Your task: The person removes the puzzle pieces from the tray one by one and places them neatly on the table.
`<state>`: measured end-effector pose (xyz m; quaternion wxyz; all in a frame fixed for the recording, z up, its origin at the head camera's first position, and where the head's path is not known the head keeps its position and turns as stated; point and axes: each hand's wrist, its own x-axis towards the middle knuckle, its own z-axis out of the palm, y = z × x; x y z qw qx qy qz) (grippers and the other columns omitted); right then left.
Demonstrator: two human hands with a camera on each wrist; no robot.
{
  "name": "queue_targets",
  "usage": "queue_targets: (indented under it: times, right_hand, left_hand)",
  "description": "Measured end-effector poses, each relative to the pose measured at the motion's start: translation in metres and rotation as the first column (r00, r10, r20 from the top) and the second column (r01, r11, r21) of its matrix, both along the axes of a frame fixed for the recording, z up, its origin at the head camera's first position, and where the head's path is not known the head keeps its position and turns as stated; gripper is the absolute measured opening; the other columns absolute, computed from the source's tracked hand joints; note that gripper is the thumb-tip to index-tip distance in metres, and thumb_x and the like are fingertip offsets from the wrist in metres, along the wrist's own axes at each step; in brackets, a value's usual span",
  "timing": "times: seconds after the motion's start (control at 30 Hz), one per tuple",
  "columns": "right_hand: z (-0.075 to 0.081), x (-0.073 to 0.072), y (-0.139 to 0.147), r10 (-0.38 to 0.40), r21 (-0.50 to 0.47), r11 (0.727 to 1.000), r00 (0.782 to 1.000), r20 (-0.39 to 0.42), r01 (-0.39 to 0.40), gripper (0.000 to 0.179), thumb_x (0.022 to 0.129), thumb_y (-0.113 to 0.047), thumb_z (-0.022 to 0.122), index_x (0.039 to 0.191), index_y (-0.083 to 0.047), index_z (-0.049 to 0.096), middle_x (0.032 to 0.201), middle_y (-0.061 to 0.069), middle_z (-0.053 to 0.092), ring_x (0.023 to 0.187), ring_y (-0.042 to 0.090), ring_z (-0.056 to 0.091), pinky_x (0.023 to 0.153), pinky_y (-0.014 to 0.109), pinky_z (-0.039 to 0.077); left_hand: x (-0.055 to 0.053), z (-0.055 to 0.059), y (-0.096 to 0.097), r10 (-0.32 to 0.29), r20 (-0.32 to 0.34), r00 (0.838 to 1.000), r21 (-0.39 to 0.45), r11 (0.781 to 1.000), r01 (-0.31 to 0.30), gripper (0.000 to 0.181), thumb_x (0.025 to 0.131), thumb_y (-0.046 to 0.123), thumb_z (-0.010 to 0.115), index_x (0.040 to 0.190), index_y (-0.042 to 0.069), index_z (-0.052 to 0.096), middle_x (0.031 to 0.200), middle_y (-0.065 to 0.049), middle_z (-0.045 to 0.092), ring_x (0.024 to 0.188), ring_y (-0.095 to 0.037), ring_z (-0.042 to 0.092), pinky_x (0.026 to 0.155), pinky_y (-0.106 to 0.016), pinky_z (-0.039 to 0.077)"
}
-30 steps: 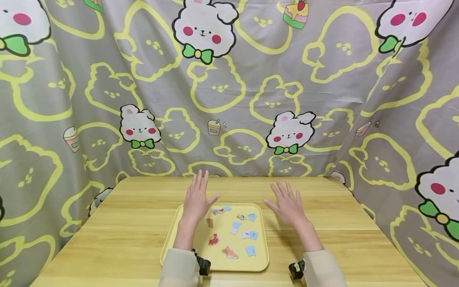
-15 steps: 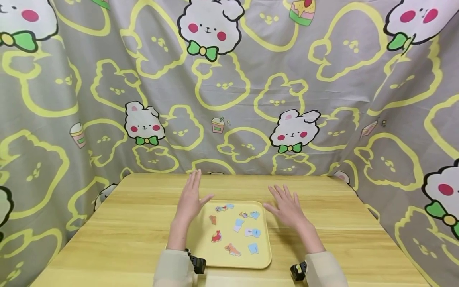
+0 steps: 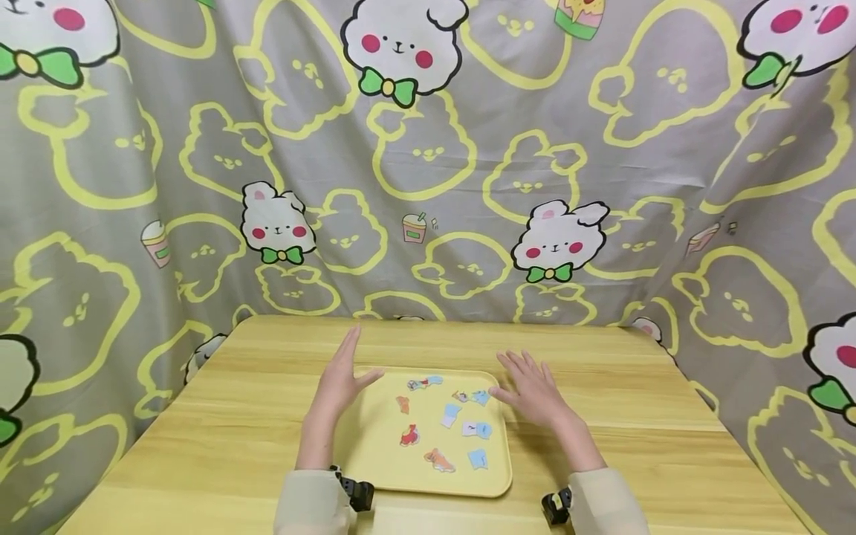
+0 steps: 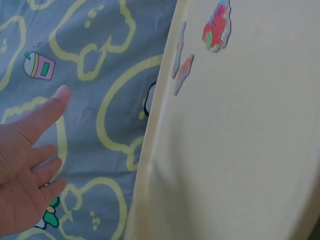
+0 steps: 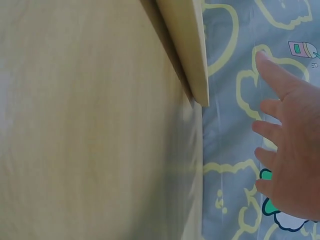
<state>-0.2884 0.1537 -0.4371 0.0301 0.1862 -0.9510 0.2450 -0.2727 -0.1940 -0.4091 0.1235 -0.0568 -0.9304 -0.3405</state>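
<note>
My left hand (image 3: 339, 380), fingers extended and thumb out, hovers over the left edge of a yellow tray (image 3: 374, 468) and holds nothing. At the tray's upper right edge is my right hand (image 3: 535, 390), its fingers spread and also holding nothing. Flat cut-out puzzle pieces lie scattered on the tray: an orange piece (image 3: 439, 460), a red piece (image 3: 409, 435), a small brown piece (image 3: 403, 404), a light blue piece (image 3: 478, 459) and several others. In the left wrist view, the red piece (image 4: 218, 27) lies flat near the tray's far side.
The tray stands on a wood-grain table (image 3: 221, 423). A grey curtain (image 3: 428, 178) with yellow outlines and white cartoon animals hangs behind the table and along both sides. Dark wrist cameras sit on both wrists, such as the right wrist camera (image 3: 556, 507).
My left hand has moved left, away from the middle of the tray, and turned more edge-on. My right hand has hardly moved. The head view has shifted slightly; the pieces lie as before.
</note>
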Motion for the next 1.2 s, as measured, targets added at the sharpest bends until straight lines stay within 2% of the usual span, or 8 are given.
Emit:
queue_targets:
  times: [0.23,0.57,0.93,1.2]
  right_hand:
    - [-0.004,-0.002,-0.003,0.032,0.009,0.999,0.999,-0.003,-0.032,0.071,0.096,-0.039,0.059,0.153,-0.007,0.031,0.159,0.022,0.028,0.149,0.047,0.015,0.118,0.070,0.005]
    - [-0.007,-0.002,-0.008,0.107,0.009,0.994,0.994,-0.030,-0.107,0.066,0.094,-0.027,0.064,0.149,-0.002,0.037,0.152,0.024,0.039,0.142,0.047,0.033,0.115,0.070,0.022]
    - [-0.007,-0.004,-0.014,0.128,0.053,0.990,0.992,0.002,-0.128,0.064,0.093,-0.025,0.066,0.146,0.000,0.041,0.148,0.025,0.045,0.138,0.045,0.040,0.113,0.068,0.028]
    - [-0.007,-0.007,-0.018,0.133,0.079,0.987,0.990,0.047,-0.136,0.058,0.093,-0.025,0.066,0.142,0.000,0.047,0.146,0.025,0.047,0.137,0.046,0.041,0.113,0.067,0.029]
  left_hand:
    - [0.003,-0.007,-0.014,0.008,0.070,0.998,0.047,0.999,-0.011,0.094,0.084,0.022,0.076,0.156,0.005,0.017,0.163,-0.019,0.019,0.149,-0.042,0.022,0.122,-0.055,0.021]
    - [0.010,-0.012,-0.027,0.018,0.158,0.987,0.070,0.997,-0.029,0.088,0.086,0.022,0.075,0.155,0.005,0.023,0.158,-0.024,0.028,0.143,-0.049,0.029,0.117,-0.061,0.029]
    - [0.017,-0.026,-0.040,0.011,0.207,0.978,0.084,0.996,-0.029,0.084,0.087,0.023,0.074,0.154,0.003,0.027,0.154,-0.026,0.034,0.141,-0.049,0.032,0.116,-0.062,0.031]
    - [0.020,-0.035,-0.047,0.020,0.221,0.975,0.052,0.998,-0.032,0.078,0.088,0.023,0.074,0.152,0.005,0.033,0.153,-0.026,0.038,0.140,-0.048,0.035,0.114,-0.061,0.034]
